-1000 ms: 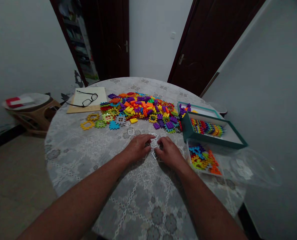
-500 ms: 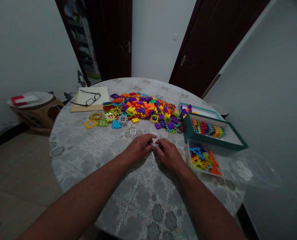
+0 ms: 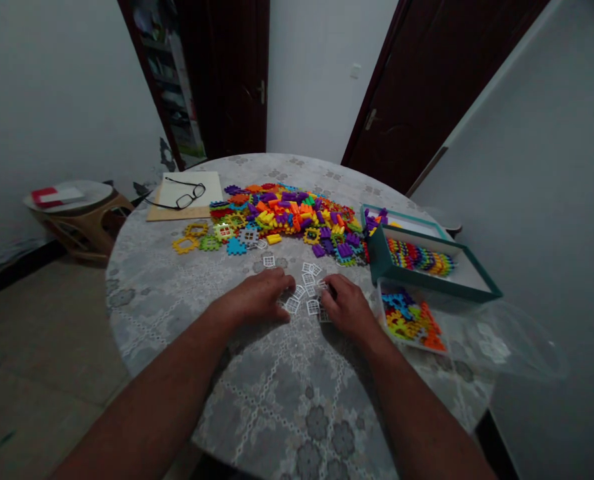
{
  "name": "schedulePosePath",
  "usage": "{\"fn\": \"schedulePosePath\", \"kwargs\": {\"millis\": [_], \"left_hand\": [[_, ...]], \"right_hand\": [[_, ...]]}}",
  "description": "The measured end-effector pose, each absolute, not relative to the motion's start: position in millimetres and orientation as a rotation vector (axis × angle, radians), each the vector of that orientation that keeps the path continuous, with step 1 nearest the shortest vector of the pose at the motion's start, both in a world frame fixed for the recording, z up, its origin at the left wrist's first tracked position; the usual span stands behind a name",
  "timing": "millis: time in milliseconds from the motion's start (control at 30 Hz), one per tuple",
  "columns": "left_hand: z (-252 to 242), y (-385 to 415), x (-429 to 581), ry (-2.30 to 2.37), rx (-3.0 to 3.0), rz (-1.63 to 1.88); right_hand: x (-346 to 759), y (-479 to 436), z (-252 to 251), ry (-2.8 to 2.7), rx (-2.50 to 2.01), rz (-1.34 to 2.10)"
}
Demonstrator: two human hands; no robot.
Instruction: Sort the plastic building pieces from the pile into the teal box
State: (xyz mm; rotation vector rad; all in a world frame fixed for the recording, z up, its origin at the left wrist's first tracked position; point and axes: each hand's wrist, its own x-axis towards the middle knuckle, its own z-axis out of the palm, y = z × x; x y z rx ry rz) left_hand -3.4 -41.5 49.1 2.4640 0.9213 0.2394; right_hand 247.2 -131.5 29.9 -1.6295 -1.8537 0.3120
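Note:
Several small white window-grid pieces [image 3: 313, 307] lie loosely on the patterned tablecloth between my hands. My left hand [image 3: 264, 295] rests at their left side, thumb and fingers apart, with nothing between them. At their right is my right hand [image 3: 345, 305], its fingers curled down over pieces at the right edge of the group; whether it grips one is hidden. Beyond my hands spreads a heap of colourful plastic pieces [image 3: 291, 215]. One more white grid piece [image 3: 269, 261] lies apart, nearer the heap.
On the right stand a green box [image 3: 439, 287] with colourful pieces and a clear tray [image 3: 411, 343] of gear-like pieces. A clear lid [image 3: 527, 347] lies beyond them. Glasses [image 3: 184, 200] rest on a pale board [image 3: 164, 214] at the back left.
My hands have moved apart, my left hand to the left and opened. The white grid pieces between them now lie spread out in view. The camera view has shifted slightly.

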Motion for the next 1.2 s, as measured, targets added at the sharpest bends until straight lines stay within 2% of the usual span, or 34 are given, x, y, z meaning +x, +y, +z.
{"fn": "schedulePosePath", "kwargs": {"millis": [633, 933, 1200], "left_hand": [[45, -52, 17, 0.950, 2.438, 0.342], [43, -51, 26, 0.865, 2.375, 0.307], [34, -42, 17, 0.801, 2.530, 0.492]], "right_hand": [[238, -137, 32, -2.030, -1.487, 0.495], [235, -135, 27, -1.895, -1.510, 0.477], [244, -134, 30, -1.907, -1.538, 0.396]]}}
